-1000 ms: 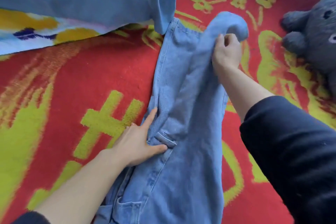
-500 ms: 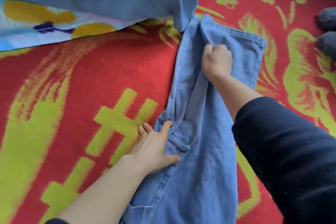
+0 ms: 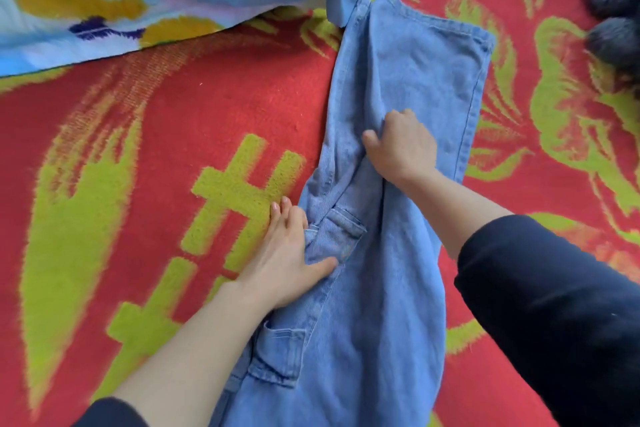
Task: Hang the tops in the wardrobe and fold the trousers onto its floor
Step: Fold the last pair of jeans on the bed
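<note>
Leg's over and down now! The jeans [image 3: 398, 62] lie flat mid red blanket [image 3: 173, 149], hem toward its far edge. Left hand [image 3: 287, 253] presses them flat-fingered; right hand [image 3: 401, 146] has slid back, apparently pinching denim. Halving comes next.

Only the person's two arms showed. Both wore long sleeves of plain, dark fabric, somewhere between navy and black, soft and matte. The right sleeve [image 3: 554, 315] filled the lower right corner, broad and loosely creased, with one tiny pale fleck on it; its rounded edge ended partway along the right forearm [image 3: 450, 208], which was bare from there on. Of the left sleeve [image 3: 110, 414] only a small curved cuff showed at the bottom edge, leaving the left forearm [image 3: 194, 350] bare. The left hand [image 3: 287, 260] and right hand [image 3: 403, 146] were both bare
</note>
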